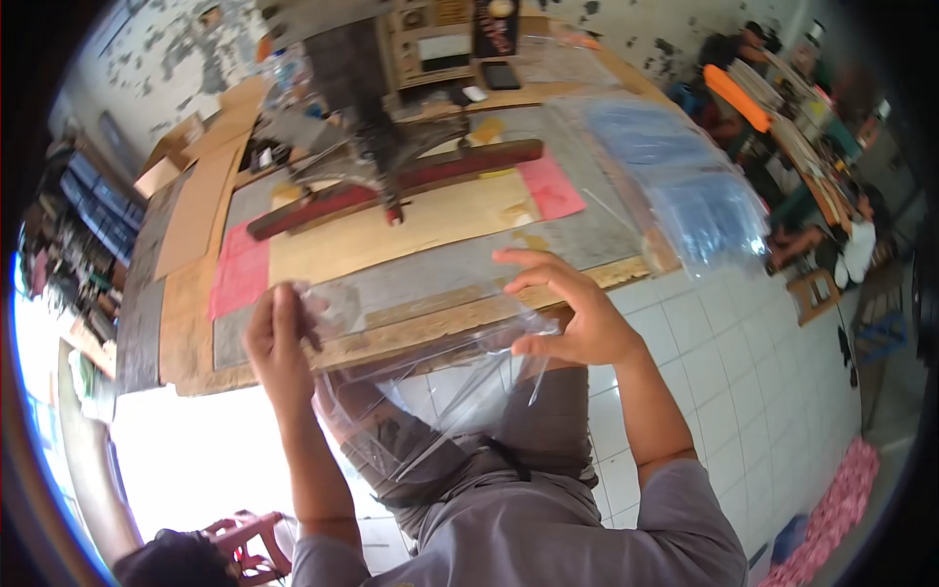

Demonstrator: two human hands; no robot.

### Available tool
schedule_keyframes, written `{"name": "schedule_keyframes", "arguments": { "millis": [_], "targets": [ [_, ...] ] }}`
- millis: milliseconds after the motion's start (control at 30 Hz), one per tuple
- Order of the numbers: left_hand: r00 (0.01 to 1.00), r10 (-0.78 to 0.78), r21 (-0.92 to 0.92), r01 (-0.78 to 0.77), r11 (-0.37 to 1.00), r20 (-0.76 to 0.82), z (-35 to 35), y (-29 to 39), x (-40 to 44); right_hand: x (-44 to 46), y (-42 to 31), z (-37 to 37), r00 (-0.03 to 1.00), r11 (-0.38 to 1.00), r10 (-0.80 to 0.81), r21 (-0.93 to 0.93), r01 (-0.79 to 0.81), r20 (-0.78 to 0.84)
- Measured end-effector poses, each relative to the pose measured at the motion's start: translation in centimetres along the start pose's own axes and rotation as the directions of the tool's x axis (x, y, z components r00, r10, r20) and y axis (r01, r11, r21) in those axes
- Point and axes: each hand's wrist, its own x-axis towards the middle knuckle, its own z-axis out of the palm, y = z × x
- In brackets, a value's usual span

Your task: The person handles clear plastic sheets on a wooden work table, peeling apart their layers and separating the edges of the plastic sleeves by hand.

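Observation:
A clear plastic sheet hangs between my hands, over my lap and the table's front edge. My left hand pinches its left part, thumb and fingers pressed together. At the sheet's right end is my right hand, its fingers apart and curved, with the thumb beside the plastic. In front of both hands, a tan strip with pink ends lies on the grey work surface. A long dark red bar of a machine rests across it.
Stacked clear plastic sheets lie on the table's right side. Cardboard covers part of the left side, and a phone lies at the back. People sit at the far right; another person's head shows at the lower left.

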Motion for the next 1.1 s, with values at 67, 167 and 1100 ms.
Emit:
{"name": "schedule_keyframes", "arguments": {
  "millis": [67, 167, 1100],
  "targets": [
    [1.000, 0.002, -0.064, -0.001, 0.998, 0.019, 0.0, -0.8, 0.5, 0.0, 1.3, 1.0, 0.993, 0.990, 0.111, 0.082, -0.113, 0.035],
    [0.999, -0.050, -0.104, 0.051, 0.993, 0.017, 0.2, -0.8, 0.8, -0.6, 2.4, 2.1, 0.944, 0.891, 0.316, 0.311, -0.331, 0.100],
    [0.989, -0.149, 0.069, 0.148, 0.987, 0.008, -0.5, -7.7, 2.4, 2.5, 9.2, 1.4, 0.859, 0.772, 0.509, 0.474, -0.424, -0.061]
  ]
}}
